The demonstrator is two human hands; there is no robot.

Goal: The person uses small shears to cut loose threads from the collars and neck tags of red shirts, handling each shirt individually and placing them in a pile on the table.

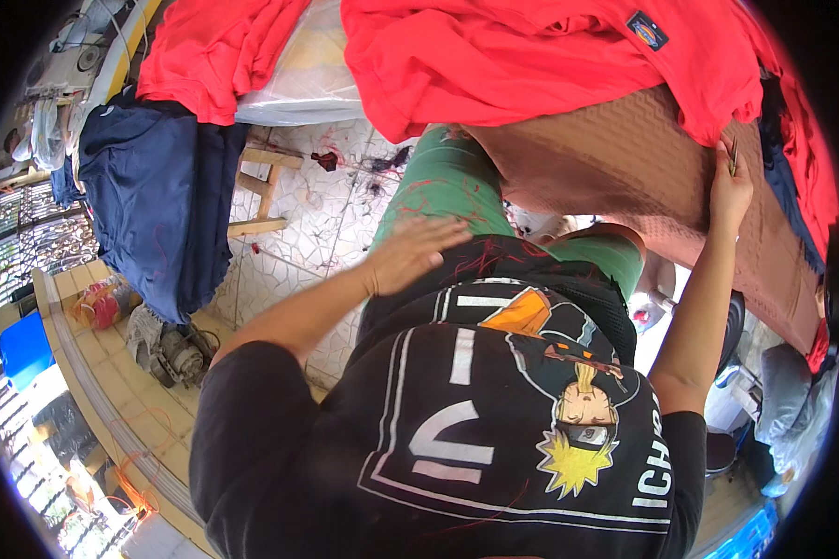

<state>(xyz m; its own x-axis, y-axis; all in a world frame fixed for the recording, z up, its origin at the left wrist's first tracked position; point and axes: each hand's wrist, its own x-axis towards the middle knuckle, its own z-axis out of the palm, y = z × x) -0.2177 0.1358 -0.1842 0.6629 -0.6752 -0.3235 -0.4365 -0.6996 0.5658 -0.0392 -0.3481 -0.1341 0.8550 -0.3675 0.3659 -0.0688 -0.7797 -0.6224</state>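
Observation:
My left hand [418, 253] is over my lap, its fingers stretched out and slightly blurred, holding nothing. Loose red threads lie on my green shorts [443, 186] and along the dark hem near that hand. Out to the right, my right hand [732, 191] is closed on a small pointed metal tool [734, 156], perhaps thread snips. That hand is at the edge of a red garment [531, 65], which is spread over a brown quilted cloth [606, 154]. A dark label [647, 31] shows on the red fabric. The fingers partly hide the tool.
More red clothing [214, 56] lies at the far left beside clear plastic sheeting [308, 74]. Navy garments [158, 196] hang over a wooden stand [266, 186]. A motor [182, 354] sits at lower left. Thread scraps litter the tiled floor [298, 252]. Red and navy cloth [802, 177] hangs at right.

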